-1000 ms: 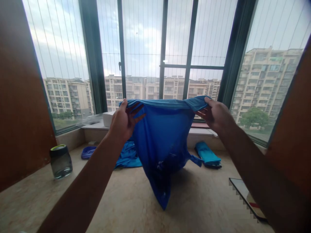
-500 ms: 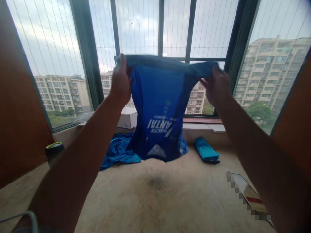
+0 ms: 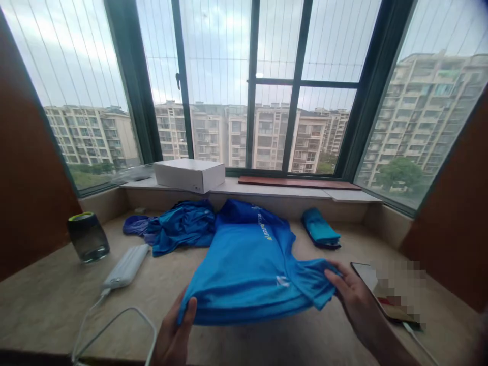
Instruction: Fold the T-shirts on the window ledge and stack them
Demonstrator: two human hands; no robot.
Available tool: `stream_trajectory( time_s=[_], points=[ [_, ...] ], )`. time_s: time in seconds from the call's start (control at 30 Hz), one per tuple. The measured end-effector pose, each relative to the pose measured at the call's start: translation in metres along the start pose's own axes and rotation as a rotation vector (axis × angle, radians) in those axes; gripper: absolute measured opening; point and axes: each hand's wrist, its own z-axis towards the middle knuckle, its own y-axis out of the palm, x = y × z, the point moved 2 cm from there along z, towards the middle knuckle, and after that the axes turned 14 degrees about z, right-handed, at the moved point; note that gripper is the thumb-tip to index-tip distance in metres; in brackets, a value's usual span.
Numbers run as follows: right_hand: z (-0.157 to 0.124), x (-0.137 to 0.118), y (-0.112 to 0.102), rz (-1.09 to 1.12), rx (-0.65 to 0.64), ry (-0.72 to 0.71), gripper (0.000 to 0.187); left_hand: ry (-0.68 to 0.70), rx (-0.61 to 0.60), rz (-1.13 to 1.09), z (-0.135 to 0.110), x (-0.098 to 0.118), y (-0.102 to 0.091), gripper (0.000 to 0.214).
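A blue T-shirt [image 3: 244,264] is stretched between my two hands, its far end lying on the stone ledge and its near edge lifted. My left hand [image 3: 177,325] pinches the near left corner, thumb on top. At the right, my right hand [image 3: 348,287] grips the end of a sleeve. Left of the shirt lies a crumpled heap of blue and purple clothes [image 3: 183,226], close against it. A folded teal and dark garment [image 3: 321,227] rests to the right, apart from the shirt.
On the left stand a dark bottle [image 3: 87,239] and a white power bank [image 3: 126,267] with a cable [image 3: 129,311]. A phone [image 3: 385,300], partly blurred, lies at right. A white box [image 3: 189,174] sits on the windowsill [image 3: 259,190] before the windows.
Both hands have come down and nearer with the T-shirt. Held up hanging before, it now lies partly on the ledge, with a lighter blue side up.
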Motion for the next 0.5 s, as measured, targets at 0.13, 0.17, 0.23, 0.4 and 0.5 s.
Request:
stream_trajectory(
  time_s=[0.13,0.17,0.23,0.4,0.5],
  points=[
    [-0.021,0.068,-0.013,0.087,0.211,0.109,0.045,-0.085,-0.253,0.062,-0.02,-0.045,0.017,0.049],
    [-0.023,0.075,-0.014,0.1,0.274,0.085,0.044,-0.048,-0.286,0.086,-0.024,-0.049,0.018,0.045],
    [-0.026,0.079,-0.012,0.12,0.372,-0.032,0.038,0.057,-0.241,0.139,-0.03,-0.049,0.018,0.04],
    [-0.044,0.056,0.024,0.147,0.271,-0.25,0.025,0.154,-0.292,-0.048,-0.035,-0.019,0.032,0.073],
    [-0.064,0.046,0.079,0.049,-0.39,-0.339,0.021,-0.108,-0.642,-0.382,-0.021,-0.012,0.068,0.085]
  ],
)
